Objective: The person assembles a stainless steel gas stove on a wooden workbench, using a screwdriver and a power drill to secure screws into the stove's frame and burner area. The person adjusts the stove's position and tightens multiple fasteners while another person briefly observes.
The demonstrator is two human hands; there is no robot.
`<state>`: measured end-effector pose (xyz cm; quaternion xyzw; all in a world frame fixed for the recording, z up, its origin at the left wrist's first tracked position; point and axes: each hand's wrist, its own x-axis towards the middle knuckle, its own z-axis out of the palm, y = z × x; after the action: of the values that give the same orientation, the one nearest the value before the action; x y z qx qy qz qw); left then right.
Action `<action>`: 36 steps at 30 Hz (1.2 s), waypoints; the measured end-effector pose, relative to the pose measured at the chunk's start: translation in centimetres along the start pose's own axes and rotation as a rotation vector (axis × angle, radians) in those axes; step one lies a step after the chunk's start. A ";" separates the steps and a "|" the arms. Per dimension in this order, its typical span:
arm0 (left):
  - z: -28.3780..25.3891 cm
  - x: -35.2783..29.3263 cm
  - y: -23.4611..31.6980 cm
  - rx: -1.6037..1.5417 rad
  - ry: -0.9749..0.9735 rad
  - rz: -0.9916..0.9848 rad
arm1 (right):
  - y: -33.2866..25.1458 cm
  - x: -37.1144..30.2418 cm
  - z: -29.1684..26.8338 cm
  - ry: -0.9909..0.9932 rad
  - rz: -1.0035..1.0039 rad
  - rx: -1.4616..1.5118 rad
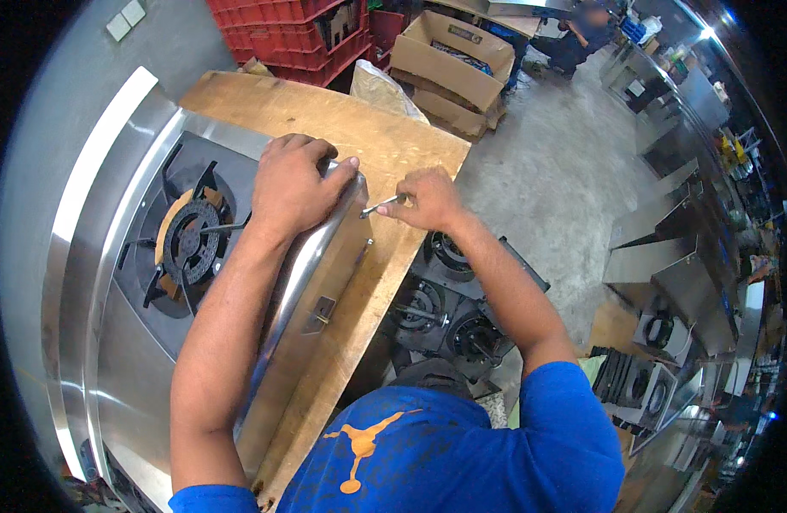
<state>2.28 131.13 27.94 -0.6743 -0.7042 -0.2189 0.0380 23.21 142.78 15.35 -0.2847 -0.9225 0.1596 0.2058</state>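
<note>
We look down past our blue shirt (462,453). Our right hand (426,198) pinches a slim metal rod (381,206) between thumb and fingers; its tip points to the end of the stove's front panel (346,248), contact unclear. Our left hand (299,184) rests on the front edge of the stainless-steel gas stove (129,368), fingers bent, thumb apart; we cannot tell whether it grips. The stove, with its round burner (193,239), sits on a wooden worktop (419,141). Below: black burner units (445,321). Beyond: cardboard box (445,81), red crates (278,38), then a co-worker (581,43).
</note>
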 end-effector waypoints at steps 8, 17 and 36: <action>0.5 0.2 -0.2 0.013 0.007 -0.002 | 2.3 1.3 3.6 -0.187 0.164 0.326; 0.1 0.1 0.1 0.003 0.008 0.017 | -3.8 -5.2 15.1 0.026 0.526 1.325; 0.2 0.1 0.0 -0.026 -0.006 -0.029 | -2.2 4.6 -6.1 0.168 -0.573 -0.331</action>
<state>2.32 131.26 27.80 -0.6653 -0.7110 -0.2264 0.0239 21.60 144.89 22.88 -0.0558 -0.9582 -0.0807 0.2687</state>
